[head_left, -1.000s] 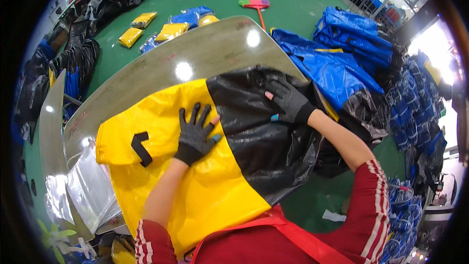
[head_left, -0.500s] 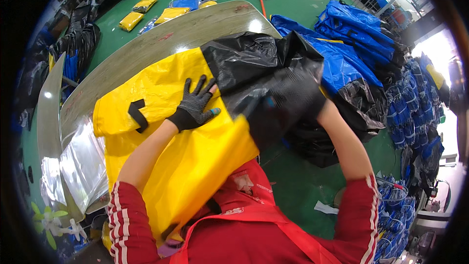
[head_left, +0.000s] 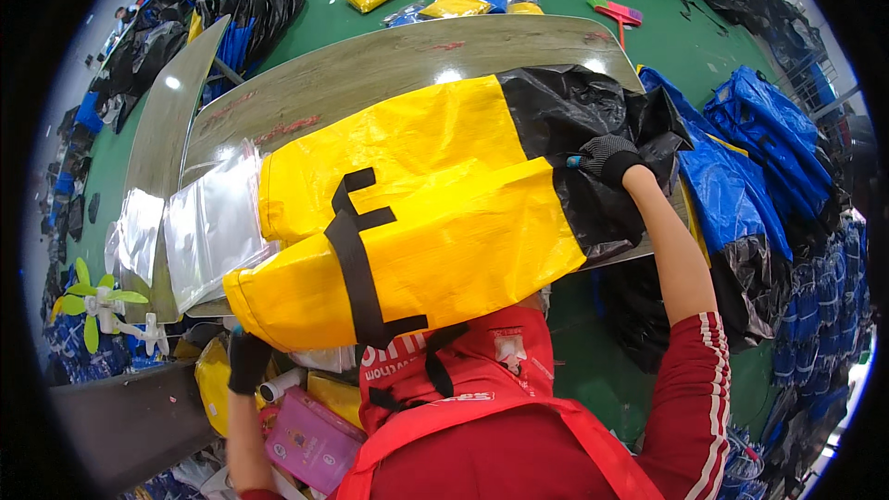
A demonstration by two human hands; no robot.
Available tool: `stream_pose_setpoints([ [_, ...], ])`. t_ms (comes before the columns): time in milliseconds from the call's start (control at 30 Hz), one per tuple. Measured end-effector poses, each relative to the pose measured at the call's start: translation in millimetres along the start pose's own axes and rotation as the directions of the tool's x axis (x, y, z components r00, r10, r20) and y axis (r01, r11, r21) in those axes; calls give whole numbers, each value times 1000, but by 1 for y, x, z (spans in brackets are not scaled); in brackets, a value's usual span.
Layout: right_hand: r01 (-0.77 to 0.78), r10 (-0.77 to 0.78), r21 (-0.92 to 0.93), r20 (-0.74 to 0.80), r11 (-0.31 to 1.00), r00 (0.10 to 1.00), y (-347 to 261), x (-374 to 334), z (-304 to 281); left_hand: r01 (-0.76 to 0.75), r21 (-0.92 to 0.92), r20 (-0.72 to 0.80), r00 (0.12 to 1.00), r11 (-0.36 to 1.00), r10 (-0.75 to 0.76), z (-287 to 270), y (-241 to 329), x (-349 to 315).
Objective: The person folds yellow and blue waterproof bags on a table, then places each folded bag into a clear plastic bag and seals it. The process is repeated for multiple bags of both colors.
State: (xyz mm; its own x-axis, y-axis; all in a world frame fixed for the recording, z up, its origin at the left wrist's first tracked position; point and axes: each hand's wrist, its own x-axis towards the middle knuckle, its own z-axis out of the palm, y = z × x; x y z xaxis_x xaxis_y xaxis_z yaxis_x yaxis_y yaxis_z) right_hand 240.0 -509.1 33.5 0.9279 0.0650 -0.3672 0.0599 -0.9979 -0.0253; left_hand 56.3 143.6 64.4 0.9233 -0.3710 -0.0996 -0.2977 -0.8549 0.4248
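Note:
A large yellow tarpaulin bag (head_left: 454, 231) with a black end and black webbing straps lies across the wood-patterned table (head_left: 370, 51), its near side folded over the far side. Down at the bag's near left corner, my left hand (head_left: 248, 361) in a dark glove grips the yellow edge, fingers partly hidden. My right hand (head_left: 608, 159), in a grey-black knit glove with a blue thumb tip, is closed on the black part near the fold. The bag's near edge hangs against my red apron (head_left: 505, 352).
Clear plastic sleeves (head_left: 208, 231) lie left of the bag. Packed yellow bundles (head_left: 457, 5) and a broom (head_left: 618, 11) are on the green floor beyond. Blue-and-black bags (head_left: 741, 194) are heaped at right. A green-bladed fan (head_left: 97, 301) and a purple package (head_left: 315, 440) are at lower left.
My left hand has moved from flat on the yellow panel to the bag's near left corner. The near side now lies straighter leftward, showing its straps. My right hand has slowed on the black part.

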Motion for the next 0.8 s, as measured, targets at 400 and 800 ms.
stream_pose_setpoints([
  [400,179,-492,-468,-729,866,476,-21,-57,1,365,-463,-444,693,807,-568,128,-20,51],
  [800,63,-86,-73,-373,995,924,-20,-28,29,-646,169,-275,694,744,666,42,228,244],
])
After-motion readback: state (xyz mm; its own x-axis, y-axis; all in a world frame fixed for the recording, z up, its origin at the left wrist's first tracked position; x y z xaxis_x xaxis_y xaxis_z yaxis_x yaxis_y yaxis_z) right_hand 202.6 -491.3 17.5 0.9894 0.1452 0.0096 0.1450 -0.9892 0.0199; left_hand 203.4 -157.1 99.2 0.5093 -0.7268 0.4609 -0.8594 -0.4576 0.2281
